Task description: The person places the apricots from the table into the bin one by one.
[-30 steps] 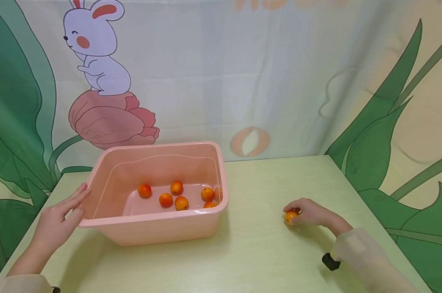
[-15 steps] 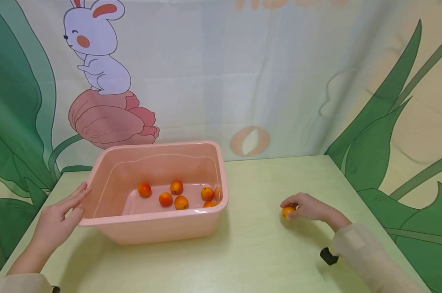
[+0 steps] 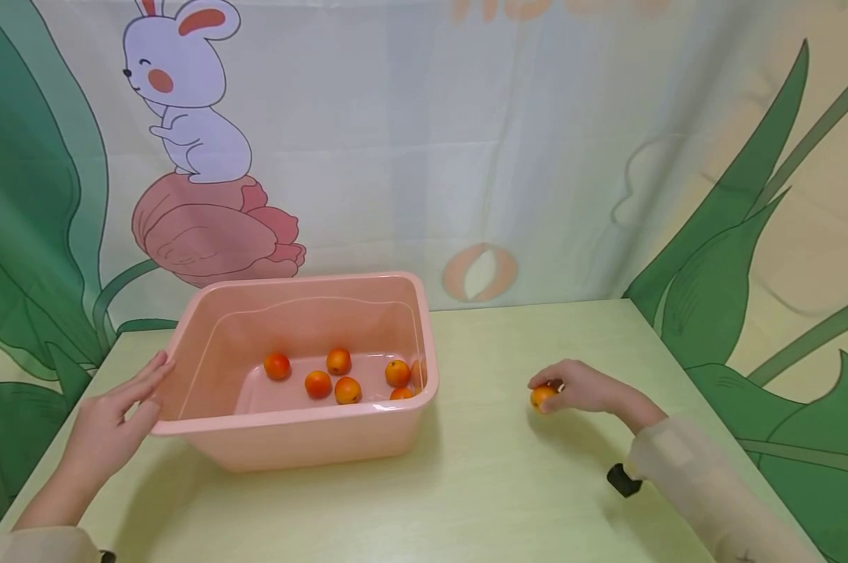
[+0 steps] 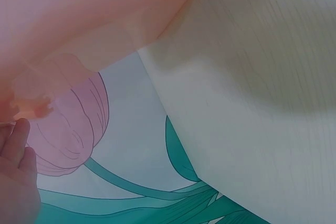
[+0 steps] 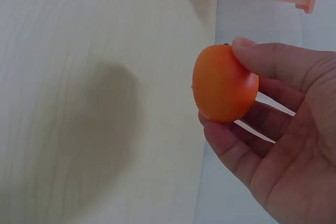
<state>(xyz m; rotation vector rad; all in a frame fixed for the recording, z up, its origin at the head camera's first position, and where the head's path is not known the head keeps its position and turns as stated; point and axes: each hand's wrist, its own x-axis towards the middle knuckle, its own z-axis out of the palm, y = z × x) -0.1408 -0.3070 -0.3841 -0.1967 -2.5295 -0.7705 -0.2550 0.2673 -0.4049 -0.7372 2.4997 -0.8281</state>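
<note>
At the right of the head view my right hand (image 3: 580, 386) pinches a small, smooth, round orange-red fruit (image 5: 220, 83) between thumb and fingertips. In the right wrist view the fruit hangs above the table, and a small dark stem spot shows by the thumb. A pink plastic basin (image 3: 304, 426) stands left of it, with several similar fruits (image 3: 318, 384) lying on its floor. My left hand (image 3: 109, 432) rests against the basin's left rim, fingers extended and tips at the edge. In the left wrist view only part of that hand shows at the lower left.
The pale wooden table (image 3: 480, 485) reaches back to a printed cloth (image 3: 536, 141) with a rabbit and leaves. The basin's walls stand well above the tabletop. A black device (image 3: 624, 480) is worn at the right wrist.
My right hand has lifted the fruit and moved it slightly left and away from me. The left hand and the basin have stayed in place.
</note>
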